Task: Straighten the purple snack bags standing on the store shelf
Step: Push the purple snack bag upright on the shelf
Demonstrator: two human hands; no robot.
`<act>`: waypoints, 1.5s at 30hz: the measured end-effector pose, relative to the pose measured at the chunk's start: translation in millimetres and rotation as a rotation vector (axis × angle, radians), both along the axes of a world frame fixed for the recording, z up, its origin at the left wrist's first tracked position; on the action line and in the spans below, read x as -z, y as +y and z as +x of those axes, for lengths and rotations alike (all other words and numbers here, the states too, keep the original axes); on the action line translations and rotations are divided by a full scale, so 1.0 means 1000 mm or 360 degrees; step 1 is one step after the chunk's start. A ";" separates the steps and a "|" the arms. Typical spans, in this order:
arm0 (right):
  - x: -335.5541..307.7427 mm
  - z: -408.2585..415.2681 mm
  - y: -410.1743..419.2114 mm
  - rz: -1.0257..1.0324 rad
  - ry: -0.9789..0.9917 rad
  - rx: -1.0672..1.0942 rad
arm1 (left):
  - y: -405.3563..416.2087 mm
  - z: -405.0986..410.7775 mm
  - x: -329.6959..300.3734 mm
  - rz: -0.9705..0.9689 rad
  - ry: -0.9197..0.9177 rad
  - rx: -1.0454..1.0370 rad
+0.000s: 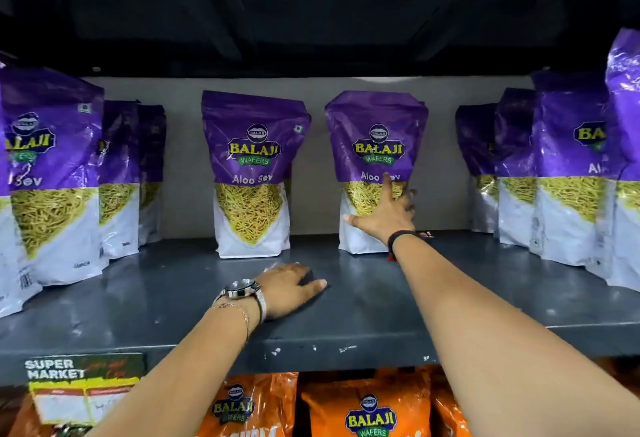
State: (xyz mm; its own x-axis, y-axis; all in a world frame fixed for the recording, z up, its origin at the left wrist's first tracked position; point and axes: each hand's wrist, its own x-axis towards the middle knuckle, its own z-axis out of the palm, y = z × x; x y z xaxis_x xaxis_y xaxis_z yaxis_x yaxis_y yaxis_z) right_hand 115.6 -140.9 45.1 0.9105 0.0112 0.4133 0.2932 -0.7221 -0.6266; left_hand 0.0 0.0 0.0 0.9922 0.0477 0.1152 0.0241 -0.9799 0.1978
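While right hand [384, 214] lies spread, fingers open, flat against front of centre-right purple bag [375, 145] at back of shelf [346, 301], left hand [289, 286] rests open, palm down, on shelf, holding nothing. Step judged: squaring this bag. Next: nudge it upright, level with neighbour bag [252, 159].

Purple bags [254, 173] read "Balaji Wafers Aloo Sev"; shelf tag [83, 377] "Super Market".

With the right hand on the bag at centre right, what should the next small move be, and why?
Probably nudge the centre-right bag upright and square. The right hand lies open against its lower front, and its top leans slightly compared with the centre-left bag. The left hand rests flat on the shelf, so it is free to steady.
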 end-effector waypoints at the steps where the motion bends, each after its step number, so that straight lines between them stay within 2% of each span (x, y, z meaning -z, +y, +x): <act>1: 0.000 0.002 0.001 -0.0003 0.0019 -0.0012 | 0.000 0.000 0.000 -0.0002 0.0007 0.0009; 16: 0.006 0.014 0.003 -0.0053 -0.0118 0.0163 | 0.011 0.012 0.006 -0.0005 0.0025 -0.0009; 45: 0.018 -0.077 -0.044 -0.0213 -0.0340 0.0349 | 0.008 0.009 0.005 -0.0068 0.0019 -0.0034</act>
State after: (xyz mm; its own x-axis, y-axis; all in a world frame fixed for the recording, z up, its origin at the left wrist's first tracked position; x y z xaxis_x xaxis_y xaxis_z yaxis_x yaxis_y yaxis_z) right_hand 38.5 -184.4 26.8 0.7901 -0.1082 0.6033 0.2365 -0.8542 -0.4629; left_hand 8.8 7.8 -5.3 0.9922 0.0733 0.1009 0.0473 -0.9698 0.2393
